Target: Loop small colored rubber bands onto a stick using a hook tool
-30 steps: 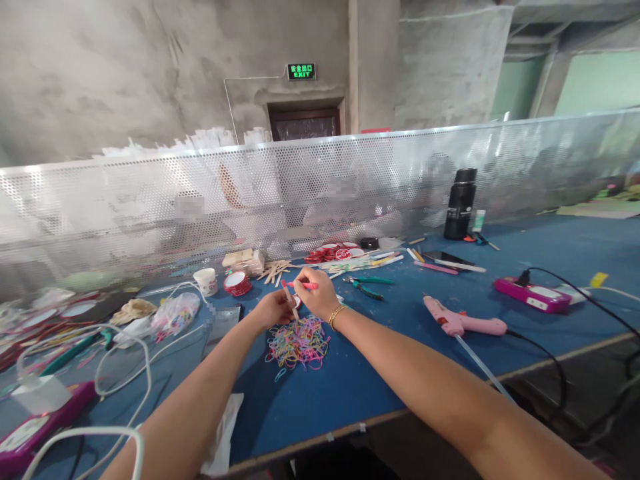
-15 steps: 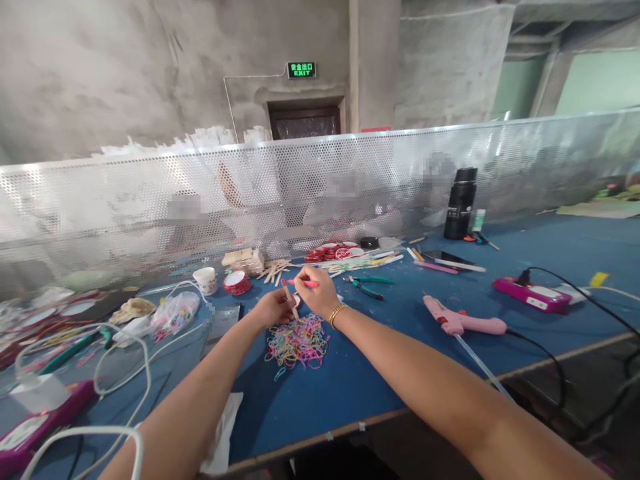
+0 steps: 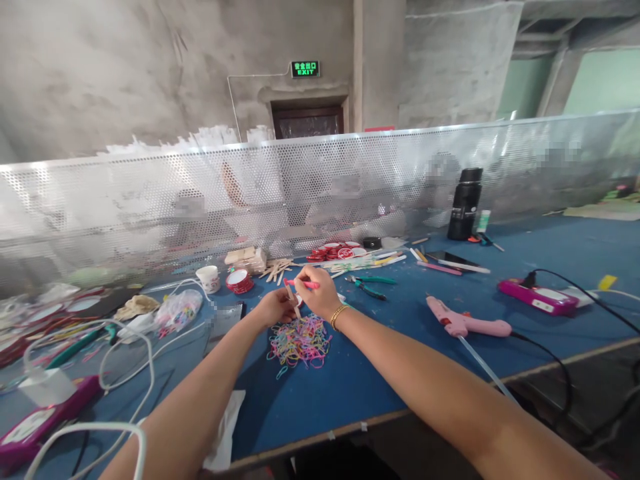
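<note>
- The left hand (image 3: 276, 309) has its fingers drawn in around a flat wooden stick (image 3: 297, 309), which stands tilted between the two hands.
- The right hand (image 3: 317, 291) grips a pink pen (image 3: 312, 285), its front end pointing left at the upper part of the stick; I cannot tell whether the tip touches the wood.
- A gold bracelet (image 3: 338, 318) circles the right wrist.
- Just below the hands, on the blue table (image 3: 345, 393), lies a loose pile of colored loops (image 3: 300, 345); whether the stick's lower end touches it cannot be told.
- Left of the left forearm are a clear plastic bag (image 3: 179, 312) with colored bits inside, a white cable (image 3: 150, 353) and a purple power strip (image 3: 37, 427) bearing a white plug (image 3: 47, 388).
- Beyond the hands stand a paper cup (image 3: 207, 279) and, just beside it, a red-sided stack (image 3: 239, 283); more wooden sticks (image 3: 277, 270) lie near.
- Right of the right hand rest green-handled pliers (image 3: 374, 289), and farther right a pink glue gun (image 3: 463, 325) with a clear rod below it.
- Farther back stands a black bottle (image 3: 465, 205), upright, near the perforated metal screen (image 3: 320, 187).
- Above, a lit exit sign (image 3: 305, 69) hangs on the wall.
</note>
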### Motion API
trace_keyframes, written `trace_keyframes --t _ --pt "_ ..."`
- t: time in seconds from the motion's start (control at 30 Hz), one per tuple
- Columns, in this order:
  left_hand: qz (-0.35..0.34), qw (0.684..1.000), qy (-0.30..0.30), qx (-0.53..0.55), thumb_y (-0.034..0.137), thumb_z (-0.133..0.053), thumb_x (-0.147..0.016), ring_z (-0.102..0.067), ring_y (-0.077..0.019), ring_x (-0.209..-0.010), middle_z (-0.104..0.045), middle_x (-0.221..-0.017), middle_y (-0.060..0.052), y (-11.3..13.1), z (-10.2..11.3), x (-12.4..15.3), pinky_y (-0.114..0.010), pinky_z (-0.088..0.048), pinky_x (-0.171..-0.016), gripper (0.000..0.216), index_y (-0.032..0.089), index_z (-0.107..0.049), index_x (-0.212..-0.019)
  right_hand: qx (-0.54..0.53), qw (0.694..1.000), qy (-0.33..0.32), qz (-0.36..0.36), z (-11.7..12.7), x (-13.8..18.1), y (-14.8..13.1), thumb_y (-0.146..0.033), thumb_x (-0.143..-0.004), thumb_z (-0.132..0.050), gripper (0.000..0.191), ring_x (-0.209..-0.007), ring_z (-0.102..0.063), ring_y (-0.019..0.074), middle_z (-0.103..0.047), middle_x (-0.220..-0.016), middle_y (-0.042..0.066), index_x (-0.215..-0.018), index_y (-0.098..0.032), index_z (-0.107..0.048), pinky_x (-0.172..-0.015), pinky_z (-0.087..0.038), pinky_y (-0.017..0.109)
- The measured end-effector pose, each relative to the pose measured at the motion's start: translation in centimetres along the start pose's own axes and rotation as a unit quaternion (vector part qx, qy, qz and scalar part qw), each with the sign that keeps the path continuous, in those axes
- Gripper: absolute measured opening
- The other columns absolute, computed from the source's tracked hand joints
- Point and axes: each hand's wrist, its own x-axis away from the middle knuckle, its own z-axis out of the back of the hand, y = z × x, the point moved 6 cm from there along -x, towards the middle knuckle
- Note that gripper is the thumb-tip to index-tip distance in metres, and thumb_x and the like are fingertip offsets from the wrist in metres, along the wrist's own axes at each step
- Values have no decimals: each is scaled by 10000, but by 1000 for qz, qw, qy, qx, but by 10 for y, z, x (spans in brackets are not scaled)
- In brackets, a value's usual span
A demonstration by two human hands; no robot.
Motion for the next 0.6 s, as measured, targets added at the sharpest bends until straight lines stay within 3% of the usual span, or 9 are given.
trace_keyframes --t 0.6 --pt "4 1000 14 -4 385 -799 -650 -616 -133 -557 -656 -640 -1 1 0 1 -229 -467 -545 364 166 -597 -860 -10 1000 1 -15 0 0 4 -234 -843 -546 142 -678 -559 149 -637 -680 -16 -702 -220 -537 -728 -374 270"
